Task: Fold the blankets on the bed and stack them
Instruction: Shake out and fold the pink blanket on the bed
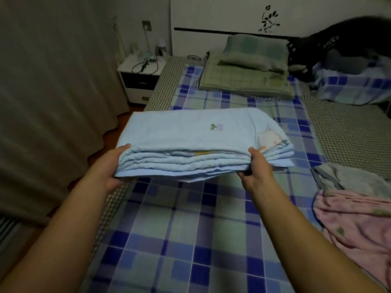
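Observation:
A light blue blanket point(190, 134), folded into a thick flat rectangle with several layers, is held just above the plaid bed sheet point(179, 240). My left hand point(114, 166) grips its near left corner, thumb on top and fingers underneath. My right hand point(257, 168) grips the near edge towards the right, thumb on top. A pink blanket point(357, 225) lies crumpled and unfolded at the right edge of the bed, with a grey cloth point(351, 178) just beyond it.
A green folded blanket with a pillow point(247, 81) on it lies at the head of the bed. A dark garment and a plaid bundle point(351, 85) sit at the far right. A white nightstand point(137, 79) and a curtain point(53, 92) stand left.

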